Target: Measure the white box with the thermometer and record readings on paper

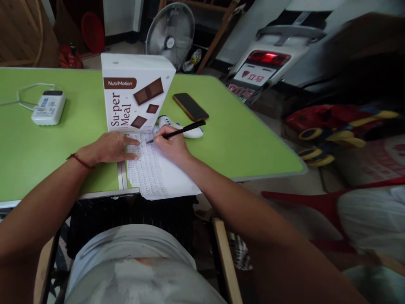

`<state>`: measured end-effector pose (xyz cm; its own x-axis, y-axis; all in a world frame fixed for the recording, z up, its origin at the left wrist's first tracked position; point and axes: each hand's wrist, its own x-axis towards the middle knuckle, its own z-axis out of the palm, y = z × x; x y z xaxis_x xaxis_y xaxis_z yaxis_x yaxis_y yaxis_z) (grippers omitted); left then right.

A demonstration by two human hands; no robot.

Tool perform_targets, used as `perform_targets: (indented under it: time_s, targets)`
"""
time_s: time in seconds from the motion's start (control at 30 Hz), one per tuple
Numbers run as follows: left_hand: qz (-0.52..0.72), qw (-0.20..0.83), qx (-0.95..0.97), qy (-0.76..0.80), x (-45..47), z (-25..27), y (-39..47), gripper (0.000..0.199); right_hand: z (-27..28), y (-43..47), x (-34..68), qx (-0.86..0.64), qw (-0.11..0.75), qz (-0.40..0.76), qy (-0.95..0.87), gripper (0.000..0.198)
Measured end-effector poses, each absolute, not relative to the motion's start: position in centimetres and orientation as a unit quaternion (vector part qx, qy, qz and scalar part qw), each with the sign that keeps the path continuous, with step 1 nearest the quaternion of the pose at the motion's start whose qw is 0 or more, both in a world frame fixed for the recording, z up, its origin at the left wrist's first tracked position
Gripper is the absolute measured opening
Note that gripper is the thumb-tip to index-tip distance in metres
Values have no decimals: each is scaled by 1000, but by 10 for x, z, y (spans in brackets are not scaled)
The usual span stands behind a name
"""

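Note:
Sheets of paper [155, 173] covered in rows of handwriting lie at the table's near edge, slightly overhanging it. My right hand [172, 145] grips a black pen [186, 128], whose tip is on or close to the upper part of the writing. On the left side of the paper, my left hand [115, 147] rests with its fingers stretched out and apart. A white box [126, 93] printed "NutriMotion Su-per Meal" stands upright just behind the paper. Behind my right hand lies a white and blue device [193, 132], partly hidden by the hand and pen.
A dark phone [190, 106] lies on the green table [237, 143], right of the box. At the left sits a white device [49, 108] with a cable. Beyond the table stand a fan [171, 36] and a white scooter [268, 59]. Chair armrests flank my body.

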<state>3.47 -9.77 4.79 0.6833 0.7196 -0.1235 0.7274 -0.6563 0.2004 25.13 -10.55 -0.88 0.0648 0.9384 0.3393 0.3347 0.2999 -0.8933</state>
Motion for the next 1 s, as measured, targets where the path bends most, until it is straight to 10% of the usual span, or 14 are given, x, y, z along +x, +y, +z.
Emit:
perform_targets:
  time_s: [1.0]
  targets:
    - [0,127,913,386,32,45,-96,59,-10,-105,253,-532,522,277,-606,24]
